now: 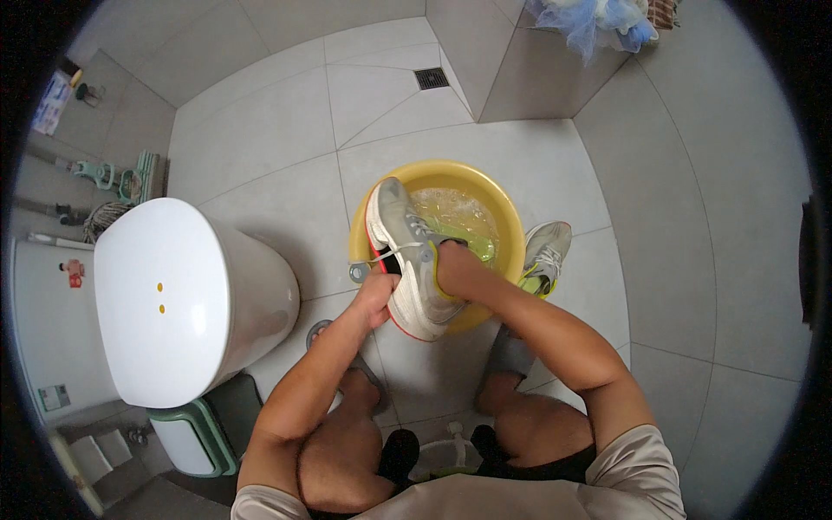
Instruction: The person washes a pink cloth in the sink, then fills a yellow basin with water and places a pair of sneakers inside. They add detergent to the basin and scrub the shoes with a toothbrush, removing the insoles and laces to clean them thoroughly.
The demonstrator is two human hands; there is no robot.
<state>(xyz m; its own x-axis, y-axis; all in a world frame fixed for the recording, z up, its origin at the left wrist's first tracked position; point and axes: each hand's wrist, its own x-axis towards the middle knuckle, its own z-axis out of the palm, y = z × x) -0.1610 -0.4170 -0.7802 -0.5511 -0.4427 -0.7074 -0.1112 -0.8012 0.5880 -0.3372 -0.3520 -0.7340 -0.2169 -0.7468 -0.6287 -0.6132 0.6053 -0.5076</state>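
Observation:
A grey sneaker (416, 266) with white laces and a thick white sole edged in red is tilted over a yellow plastic basin (513, 214). My left hand (378, 296) grips the sole at its middle, from the left. My right hand (459, 268) reaches into the shoe's ankle opening, so its fingers are hidden. Sudsy water (452, 198) fills the basin's bottom, with a light green object (478, 246) partly in view there; the shoe covers the rest of it. The matching sneaker (547, 253) stands on the floor, against the basin's right side.
On the left is a white toilet (169, 299) with its lid down. A green-and-white bin (188, 439) sits below it, and mops (123, 188) lean on the left wall. Beyond the basin is a floor drain (431, 78). Mesh bath puffs (598, 26) hang top right.

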